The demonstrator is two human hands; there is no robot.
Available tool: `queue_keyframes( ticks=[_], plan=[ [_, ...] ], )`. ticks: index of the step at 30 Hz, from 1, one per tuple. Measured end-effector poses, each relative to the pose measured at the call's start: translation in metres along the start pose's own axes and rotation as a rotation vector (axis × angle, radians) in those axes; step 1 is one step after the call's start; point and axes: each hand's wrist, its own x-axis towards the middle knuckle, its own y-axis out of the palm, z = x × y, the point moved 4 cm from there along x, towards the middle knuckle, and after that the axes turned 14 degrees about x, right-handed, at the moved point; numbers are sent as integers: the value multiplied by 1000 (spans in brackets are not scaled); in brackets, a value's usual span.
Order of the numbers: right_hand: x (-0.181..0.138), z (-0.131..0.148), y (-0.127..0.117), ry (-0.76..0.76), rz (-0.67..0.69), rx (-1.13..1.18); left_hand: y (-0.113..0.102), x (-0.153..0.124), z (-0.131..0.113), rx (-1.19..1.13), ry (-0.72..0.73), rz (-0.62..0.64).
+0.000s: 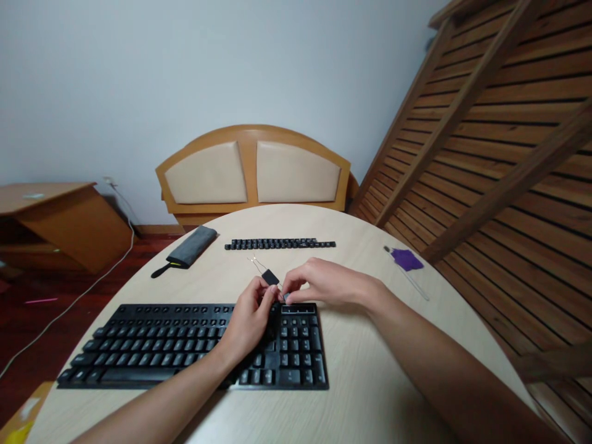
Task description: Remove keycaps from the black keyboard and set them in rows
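Note:
A black keyboard [194, 374] lies in front of me, with keycaps off along its upper rows. Over its upper right part, my left hand [252, 314] is closed round a wire keycap puller [270, 277]. The tool has a black middle piece, and two thin wires stick out at its far end. My right hand [309, 281] pinches a small dark keycap [286, 296] by the puller's near end, just above the number pad's top edge. Fingers partly cover the keycap and the near wires. Removed keycaps [277, 243] lie in neat rows farther back.
A grey pouch [192, 246] with a black strap rests on the round table [370, 345] at left. To the right lie a purple cloth [407, 259] and a thin brush [411, 279]. A headboard [252, 132] and a slatted wooden frame [499, 154] stand beyond the table.

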Motion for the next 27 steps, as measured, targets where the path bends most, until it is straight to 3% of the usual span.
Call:
queue_keyframes(
  ticks=[8, 10, 13, 16, 20, 23, 27],
  plan=[
    [-4, 4, -12, -14, 24, 143, 2, 0, -2, -29, -18, 36],
    [-6, -4, -24, 1, -81, 160, 4, 0, -2, -44, -16, 52],
    [-12, -29, -52, 24, -341, 105, 5, -1, -3, -49, -15, 63],
    [-25, -64, -83, 83, -615, -56, 4, -1, -5, -23, -20, 59],
    [-45, -105, -109, 218, -873, -272, 4, -2, -7, -1, -22, 64],
    [-57, -126, -113, 332, -979, -356, 4, -2, -8, 9, -14, 71],
    [-65, -148, -108, 457, -994, -429, 5, -3, -9, 26, -18, 87]
  ],
)
